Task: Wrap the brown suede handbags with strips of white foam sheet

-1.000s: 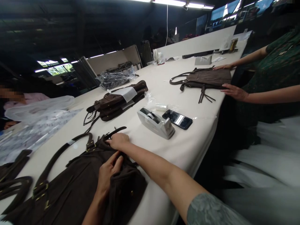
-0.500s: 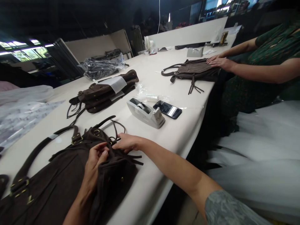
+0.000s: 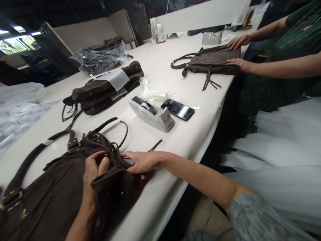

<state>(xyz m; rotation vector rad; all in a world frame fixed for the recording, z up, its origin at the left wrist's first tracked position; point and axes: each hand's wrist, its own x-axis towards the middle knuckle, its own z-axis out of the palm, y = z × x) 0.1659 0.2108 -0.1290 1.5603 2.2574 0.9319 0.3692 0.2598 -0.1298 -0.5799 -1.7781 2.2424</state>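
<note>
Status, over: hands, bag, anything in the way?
Left hand and right hand on near brown bag. Bag lying on table. Tape dispenser beyond, touching neither hand.

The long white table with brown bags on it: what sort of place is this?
Probably a bag workshop or packing room: similar brown bags lie at several spots on the long white table, along with a dark bundle in clear plastic and a tape dispenser.

Wht tbl [image 3: 155,70]: dk brn bag [image 3: 60,197] w/ gold stud [image 3: 122,194], near edge; grey tape disp. [image 3: 151,115], blk phone [image 3: 177,109], nr right edge. Wearer's sleeve [image 3: 260,214] mottled grey.
</note>
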